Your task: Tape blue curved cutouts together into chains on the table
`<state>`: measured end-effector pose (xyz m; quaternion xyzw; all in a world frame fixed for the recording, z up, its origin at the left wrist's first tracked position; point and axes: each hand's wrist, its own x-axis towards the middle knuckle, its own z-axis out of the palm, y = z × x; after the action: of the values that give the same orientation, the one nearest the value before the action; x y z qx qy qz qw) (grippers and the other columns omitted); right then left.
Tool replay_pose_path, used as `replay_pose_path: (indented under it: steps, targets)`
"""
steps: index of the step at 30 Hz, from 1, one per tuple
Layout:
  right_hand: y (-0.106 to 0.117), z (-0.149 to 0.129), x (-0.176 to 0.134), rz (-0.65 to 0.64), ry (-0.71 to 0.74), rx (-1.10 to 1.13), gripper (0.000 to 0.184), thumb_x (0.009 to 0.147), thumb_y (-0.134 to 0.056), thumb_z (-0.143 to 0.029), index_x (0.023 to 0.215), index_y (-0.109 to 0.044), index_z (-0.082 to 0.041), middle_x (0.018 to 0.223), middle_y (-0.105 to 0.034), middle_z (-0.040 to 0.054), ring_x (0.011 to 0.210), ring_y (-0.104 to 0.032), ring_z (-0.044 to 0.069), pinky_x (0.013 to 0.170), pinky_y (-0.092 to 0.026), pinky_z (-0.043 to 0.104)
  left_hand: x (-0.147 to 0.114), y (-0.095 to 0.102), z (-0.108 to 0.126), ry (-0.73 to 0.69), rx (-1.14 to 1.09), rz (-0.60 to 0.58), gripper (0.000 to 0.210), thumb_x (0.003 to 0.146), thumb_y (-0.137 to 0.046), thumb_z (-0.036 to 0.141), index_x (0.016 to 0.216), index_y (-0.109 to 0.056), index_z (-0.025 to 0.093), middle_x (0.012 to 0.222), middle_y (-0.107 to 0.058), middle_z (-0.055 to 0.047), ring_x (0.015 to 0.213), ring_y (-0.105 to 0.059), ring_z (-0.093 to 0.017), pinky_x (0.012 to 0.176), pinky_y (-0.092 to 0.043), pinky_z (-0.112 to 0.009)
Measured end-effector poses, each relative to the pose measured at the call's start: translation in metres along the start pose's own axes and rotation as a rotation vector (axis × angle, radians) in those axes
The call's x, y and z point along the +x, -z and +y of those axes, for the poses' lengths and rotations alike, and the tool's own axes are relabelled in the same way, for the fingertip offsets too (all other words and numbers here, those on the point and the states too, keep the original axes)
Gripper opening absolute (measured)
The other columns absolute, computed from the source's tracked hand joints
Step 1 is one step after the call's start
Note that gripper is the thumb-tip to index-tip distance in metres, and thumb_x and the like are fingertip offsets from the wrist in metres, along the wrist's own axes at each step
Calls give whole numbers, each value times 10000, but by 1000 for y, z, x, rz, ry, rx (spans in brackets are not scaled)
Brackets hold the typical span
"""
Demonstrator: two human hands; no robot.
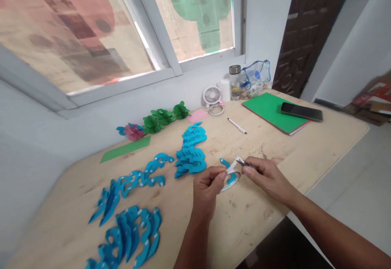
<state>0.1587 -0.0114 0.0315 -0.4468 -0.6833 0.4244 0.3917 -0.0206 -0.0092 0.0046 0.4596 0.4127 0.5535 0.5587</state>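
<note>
My left hand (206, 187) is closed on a roll of white tape (231, 184), with its ring tilted above the table. A short white tape strip (232, 165) stretches from the left fingers toward my right hand (269, 175). That hand is closed round a small dark tool (242, 162), whose tip meets the strip's end; its exact kind is unclear. Behind the roll, a curved blue paper piece (225, 163) lies on the table, partly seen through the ring. Folded blue paper stacks (190, 161) lie just left of my hands.
More blue paper pieces (131, 232) with white tabs spread across the wooden table (241, 224). Along the wall stand green paper shapes (163, 116), a small fan (211, 95) and a bottle (235, 84). A pen (237, 125), green folder (265, 108) and phone (301, 112) lie at right.
</note>
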Motion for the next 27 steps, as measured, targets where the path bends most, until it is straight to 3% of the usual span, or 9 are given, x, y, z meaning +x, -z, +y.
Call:
replay_pose_path:
  steps: [27]
  targets:
    - [-2, 4, 1, 136, -44, -177, 403, 896, -452, -469, 609, -429, -187, 544, -355, -49, 524, -356, 94, 510, -234, 250, 0, 1, -2, 7, -2, -15, 208, 693, -712, 347, 710, -685, 141, 493, -460, 44, 442, -333, -53, 447, -263, -208]
